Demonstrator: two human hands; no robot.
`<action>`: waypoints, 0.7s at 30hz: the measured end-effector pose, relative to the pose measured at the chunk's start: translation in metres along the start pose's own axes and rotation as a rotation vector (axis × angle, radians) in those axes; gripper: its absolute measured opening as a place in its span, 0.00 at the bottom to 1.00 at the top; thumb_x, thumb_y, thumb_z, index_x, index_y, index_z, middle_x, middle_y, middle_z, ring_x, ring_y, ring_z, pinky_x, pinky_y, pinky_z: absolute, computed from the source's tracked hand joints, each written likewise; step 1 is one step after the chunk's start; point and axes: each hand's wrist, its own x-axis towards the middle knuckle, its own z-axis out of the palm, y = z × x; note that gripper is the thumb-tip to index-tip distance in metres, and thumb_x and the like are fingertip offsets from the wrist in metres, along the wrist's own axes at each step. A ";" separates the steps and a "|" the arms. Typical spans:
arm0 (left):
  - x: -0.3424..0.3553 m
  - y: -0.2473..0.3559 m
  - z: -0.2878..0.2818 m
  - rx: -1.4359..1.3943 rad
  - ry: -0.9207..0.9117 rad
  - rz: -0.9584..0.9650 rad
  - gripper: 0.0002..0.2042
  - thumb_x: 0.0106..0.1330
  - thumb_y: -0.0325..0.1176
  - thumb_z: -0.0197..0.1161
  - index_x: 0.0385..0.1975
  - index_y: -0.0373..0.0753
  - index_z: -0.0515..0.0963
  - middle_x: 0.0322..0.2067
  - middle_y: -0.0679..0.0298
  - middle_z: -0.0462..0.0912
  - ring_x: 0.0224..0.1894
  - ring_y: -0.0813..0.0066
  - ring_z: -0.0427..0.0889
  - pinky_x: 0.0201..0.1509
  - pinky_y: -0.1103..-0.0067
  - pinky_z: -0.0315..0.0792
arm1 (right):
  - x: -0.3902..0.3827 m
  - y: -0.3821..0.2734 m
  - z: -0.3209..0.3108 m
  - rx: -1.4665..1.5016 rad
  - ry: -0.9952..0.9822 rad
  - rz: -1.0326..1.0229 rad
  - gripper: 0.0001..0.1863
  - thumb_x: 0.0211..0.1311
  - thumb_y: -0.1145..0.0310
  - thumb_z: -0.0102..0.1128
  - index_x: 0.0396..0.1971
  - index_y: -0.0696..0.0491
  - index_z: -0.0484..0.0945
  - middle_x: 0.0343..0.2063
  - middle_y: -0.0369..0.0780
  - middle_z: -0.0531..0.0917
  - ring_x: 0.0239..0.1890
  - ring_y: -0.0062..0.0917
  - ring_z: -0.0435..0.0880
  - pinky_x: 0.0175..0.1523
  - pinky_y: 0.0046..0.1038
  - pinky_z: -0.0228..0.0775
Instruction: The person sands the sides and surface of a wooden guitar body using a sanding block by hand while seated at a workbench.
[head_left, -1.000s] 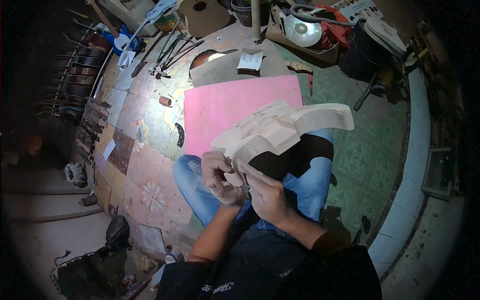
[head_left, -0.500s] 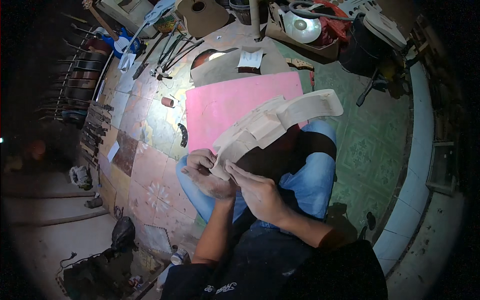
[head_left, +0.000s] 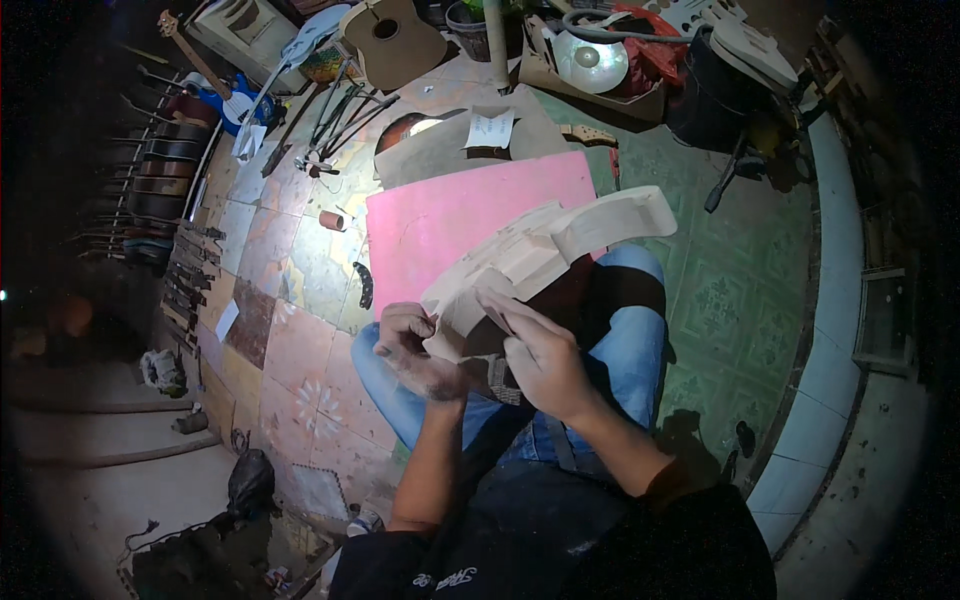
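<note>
A bare, pale wooden electric guitar body is tilted up over my lap, with cut-out recesses along it and a curved horn pointing to the far right. My left hand is closed around its near left end, thumb and fingers on the edge. My right hand is at the same end, its fingers long and close together over the wood. Below its thumb hangs a dark grey, rough-textured piece that looks like sandpaper, partly hidden between the hands. Pale dust coats the hands.
A pink sheet lies on the tiled floor beyond my knees. Behind it are grey card and a guitar neck. An acoustic guitar body, a dark bucket and a rack of dark guitars stand around.
My right hand has drawn back and up from the wood's near edge. The dark grey piece now shows below it. The guitar body has rolled slightly; my left hand keeps its hold.
</note>
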 end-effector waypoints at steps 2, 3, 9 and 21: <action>0.005 -0.007 0.000 0.066 -0.003 0.074 0.30 0.77 0.58 0.29 0.25 0.38 0.64 0.25 0.62 0.65 0.29 0.72 0.63 0.40 0.77 0.61 | -0.017 -0.008 -0.011 0.047 -0.024 0.205 0.22 0.60 0.83 0.46 0.56 0.60 0.74 0.48 0.46 0.81 0.43 0.28 0.84 0.49 0.29 0.74; 0.004 -0.008 -0.003 0.094 -0.052 0.108 0.31 0.75 0.61 0.30 0.24 0.38 0.65 0.25 0.62 0.66 0.29 0.71 0.64 0.40 0.76 0.61 | -0.027 -0.011 -0.015 0.097 -0.043 0.425 0.22 0.60 0.82 0.46 0.55 0.60 0.73 0.42 0.42 0.82 0.39 0.22 0.83 0.48 0.26 0.74; 0.019 -0.014 -0.011 0.192 -0.280 0.240 0.38 0.68 0.69 0.35 0.18 0.35 0.69 0.22 0.57 0.73 0.31 0.63 0.73 0.39 0.70 0.68 | -0.040 0.008 -0.013 0.426 -0.123 0.616 0.26 0.59 0.83 0.48 0.60 0.57 0.66 0.45 0.41 0.78 0.39 0.19 0.80 0.46 0.23 0.72; 0.049 -0.039 -0.033 -0.287 -0.388 -0.030 0.34 0.70 0.64 0.38 0.18 0.37 0.68 0.20 0.58 0.71 0.27 0.65 0.70 0.37 0.72 0.65 | -0.030 0.017 -0.018 0.540 -0.162 0.548 0.23 0.63 0.78 0.51 0.59 0.57 0.63 0.47 0.39 0.73 0.45 0.16 0.74 0.53 0.24 0.70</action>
